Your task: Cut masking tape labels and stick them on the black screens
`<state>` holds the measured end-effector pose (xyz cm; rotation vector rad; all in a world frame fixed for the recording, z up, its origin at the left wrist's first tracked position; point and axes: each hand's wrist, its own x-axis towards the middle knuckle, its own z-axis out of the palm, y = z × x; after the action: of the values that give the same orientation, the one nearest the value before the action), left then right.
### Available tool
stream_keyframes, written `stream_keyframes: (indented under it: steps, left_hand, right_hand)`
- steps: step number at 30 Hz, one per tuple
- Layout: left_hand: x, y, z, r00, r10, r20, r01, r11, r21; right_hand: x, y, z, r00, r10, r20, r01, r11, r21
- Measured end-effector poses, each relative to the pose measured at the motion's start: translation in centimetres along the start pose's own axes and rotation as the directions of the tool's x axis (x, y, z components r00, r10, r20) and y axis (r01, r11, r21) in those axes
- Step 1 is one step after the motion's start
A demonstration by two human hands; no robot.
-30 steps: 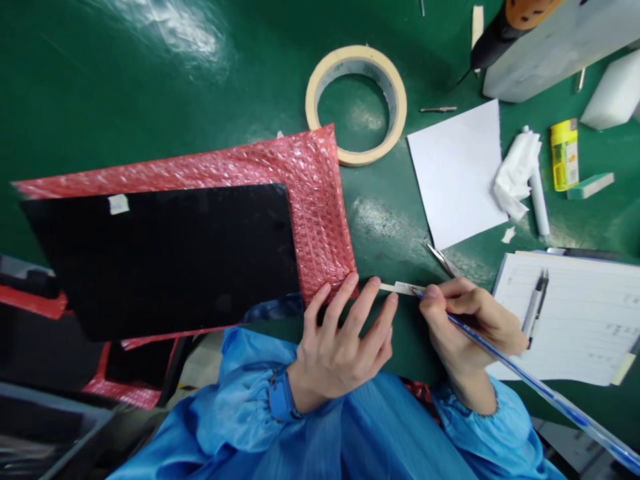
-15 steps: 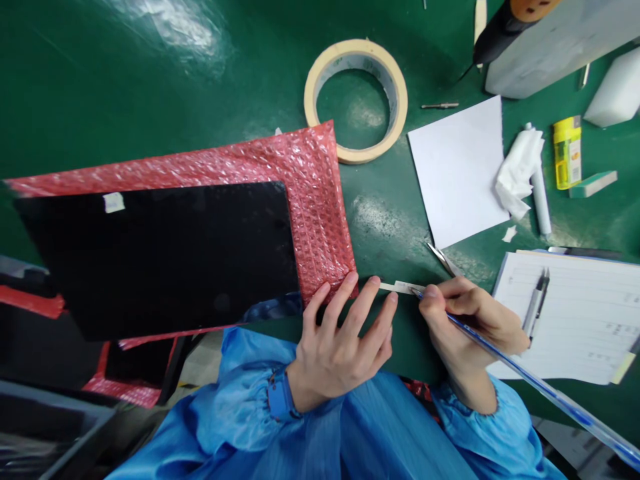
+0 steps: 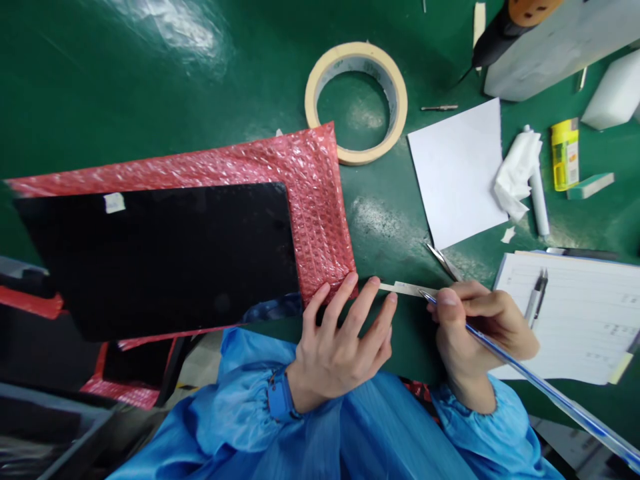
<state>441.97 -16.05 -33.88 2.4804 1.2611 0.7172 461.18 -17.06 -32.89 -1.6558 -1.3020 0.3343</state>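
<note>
My right hand (image 3: 483, 327) grips a blue ballpoint pen (image 3: 530, 380), its tip resting on a narrow pale strip (image 3: 407, 288) that lies on the green table. At the strip's left end, my left hand (image 3: 345, 340) is spread flat, two fingertips by the strip and others on the corner of a red bubble-wrap bag (image 3: 320, 200). On that bag lies a black flat panel (image 3: 175, 260) with a small white label (image 3: 115, 202) near its top edge. Tweezers or scissors tips (image 3: 444, 261) show just beyond my right hand, partly hidden.
A roll of masking tape (image 3: 356, 157) touches the bag's upper corner. To the right lie a white paper sheet (image 3: 457, 173), crumpled tissue (image 3: 517, 173), a yellow lighter (image 3: 565, 157) and a notebook (image 3: 585, 347) with pens. An orange-and-black tool (image 3: 500, 37) stands at the top right.
My right hand and the pen tip have shifted slightly right along the strip. The left hand stays in place.
</note>
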Motion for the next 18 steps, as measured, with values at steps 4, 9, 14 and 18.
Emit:
stream_keyframes:
  steps: [4, 9, 14, 18]
  left_hand:
    - [0.1, 0.0, -0.1, 1.000, 0.003, -0.003, -0.003, 1.000, -0.006]
    - [0.2, 0.0, -0.2, 1.000, 0.003, -0.009, -0.003, 1.000, -0.028]
    - [0.2, -0.1, -0.2, 1.000, 0.015, -0.011, -0.016, 0.999, -0.048]
    - [0.2, -0.2, -0.4, 1.000, 0.025, -0.002, -0.025, 0.999, -0.044]
  right_hand:
    - [0.0, 0.3, -0.4, 0.997, -0.061, -0.057, 0.057, 0.996, -0.068]
    - [0.1, 0.8, -2.6, 0.978, -0.210, -0.008, 0.191, 0.903, -0.384]
    - [-1.2, 1.8, -5.6, 0.982, -0.189, -0.023, 0.142, 0.804, -0.577]
    - [-2.1, 2.6, -7.5, 0.987, -0.161, -0.007, 0.115, 0.733, -0.670]
